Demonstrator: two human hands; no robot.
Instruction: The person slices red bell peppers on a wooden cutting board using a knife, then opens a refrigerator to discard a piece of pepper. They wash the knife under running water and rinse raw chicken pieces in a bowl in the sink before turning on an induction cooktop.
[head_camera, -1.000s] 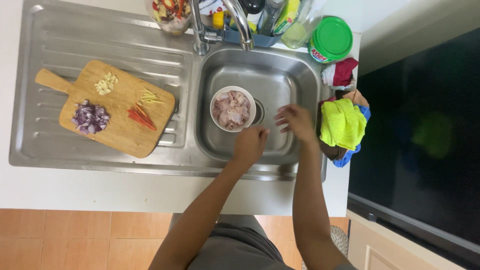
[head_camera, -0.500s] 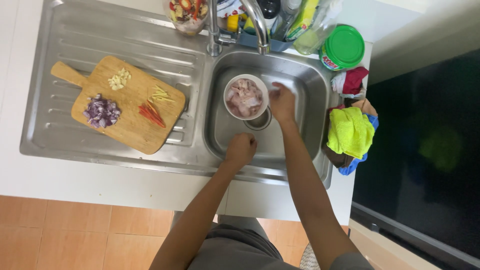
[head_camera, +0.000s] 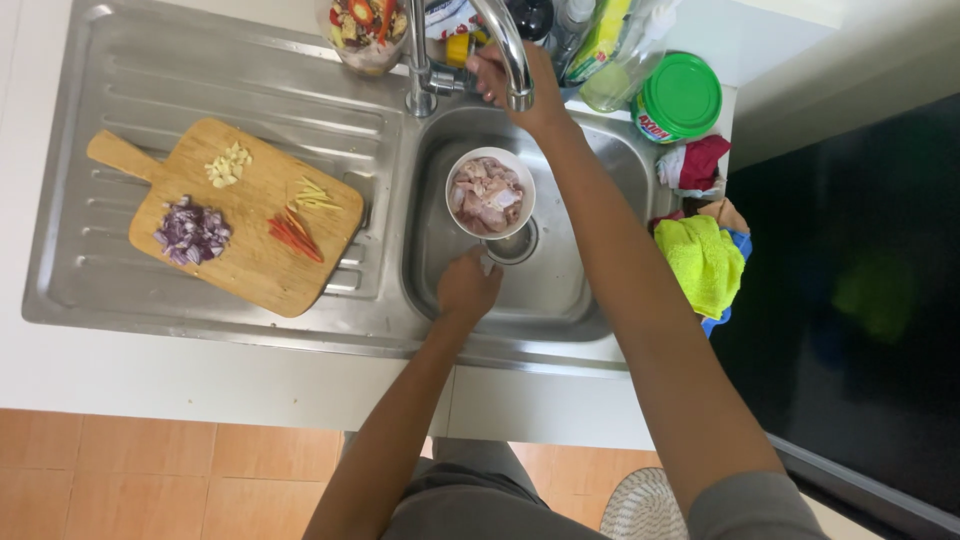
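A white bowl (head_camera: 490, 193) of raw meat pieces sits in the steel sink basin (head_camera: 580, 290), just above the drain. My left hand (head_camera: 468, 285) grips the bowl's near rim with the fingers curled. My right hand (head_camera: 512, 78) reaches up to the chrome tap (head_camera: 505, 50) at the back of the sink and closes around its handle area, partly hidden behind the spout. My right forearm crosses the basin diagonally.
A wooden cutting board (head_camera: 232, 215) on the drainer holds chopped red onion (head_camera: 190, 230), garlic and sliced chilli. A jar, bottles and a green-lidded tub (head_camera: 682, 98) stand behind the sink. Yellow cloth (head_camera: 705, 260) lies at the right; a dark hob (head_camera: 860, 290) is beyond.
My right hand has risen from the bowl's rim to the tap at the back. My left hand has moved up to the bowl's near edge. The view has shifted slightly.
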